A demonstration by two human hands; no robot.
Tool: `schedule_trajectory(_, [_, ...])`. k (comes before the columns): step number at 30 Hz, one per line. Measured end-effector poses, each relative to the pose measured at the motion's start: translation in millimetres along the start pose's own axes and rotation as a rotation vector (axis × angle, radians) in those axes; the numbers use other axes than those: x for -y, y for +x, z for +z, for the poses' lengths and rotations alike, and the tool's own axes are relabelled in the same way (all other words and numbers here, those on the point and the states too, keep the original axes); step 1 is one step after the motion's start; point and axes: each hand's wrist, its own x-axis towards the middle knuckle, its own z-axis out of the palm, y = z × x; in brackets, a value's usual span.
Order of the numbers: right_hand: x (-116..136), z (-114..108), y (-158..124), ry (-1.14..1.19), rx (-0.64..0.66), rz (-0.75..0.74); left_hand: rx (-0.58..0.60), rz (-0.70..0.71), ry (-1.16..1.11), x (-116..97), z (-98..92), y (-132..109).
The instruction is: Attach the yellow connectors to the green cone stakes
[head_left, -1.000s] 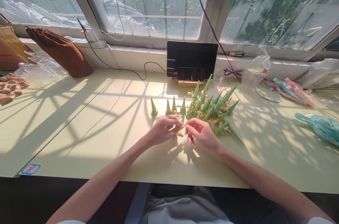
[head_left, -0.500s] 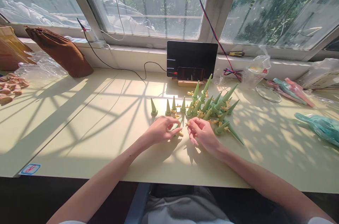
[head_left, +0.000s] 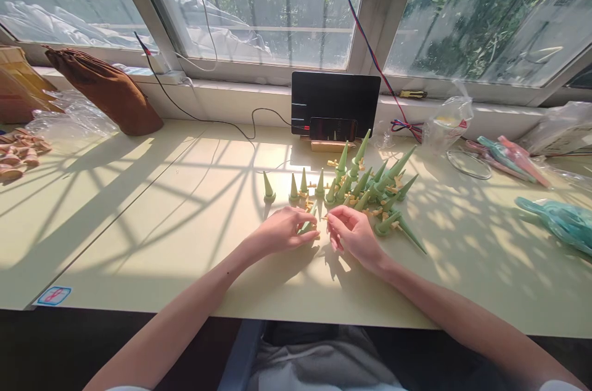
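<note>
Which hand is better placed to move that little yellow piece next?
Probably the right: the right hand pinches the yellow piece at its fingertips, while the left hand is curled over a green cone, apart from the piece.

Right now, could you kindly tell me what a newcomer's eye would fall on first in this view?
Probably the cluster of spiky green cones on the sunlit table, some upright, others leaning or lying. Next come the two hands in front of it: the left hand at a slanted green cone, the right hand pinching a small yellowish piece. Behind the cluster, a dark screen stands below the window.
</note>
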Motion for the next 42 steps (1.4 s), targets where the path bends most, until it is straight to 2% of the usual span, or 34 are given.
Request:
schedule_trajectory(4, [-2.1,0.8,-1.9,-0.081,-0.038,-0.062,-0.059,0.046,-0.005,0.8,2.1,-0.1])
schedule_trajectory(8, [-1.6,1.0,-4.3,-0.178,-0.147,-0.206,-0.21,0.12,0.004,2.1,3.8,-0.2])
schedule_trajectory(11, [-1.7,0.3,-5.3,-0.238,-0.227,-0.308,-0.325,0.115,-0.048,2.1,4.7,-0.4])
schedule_trajectory(17, [-1.9,-0.9,-5.5,-0.317,-0.242,-0.346,-0.458,0.109,-0.139,0.2,7.1,-0.5])
schedule_trajectory(32, [-4.3,-0.8,-3.7,-0.329,-0.175,-0.323,-0.497,0.141,-0.198,3.9,14.6,1.8])
schedule_trajectory(42, [-9.6,-2.8,-1.9,-0.324,-0.18,-0.354,-0.403,0.009,-0.344,-1.0,13.0,2.1])
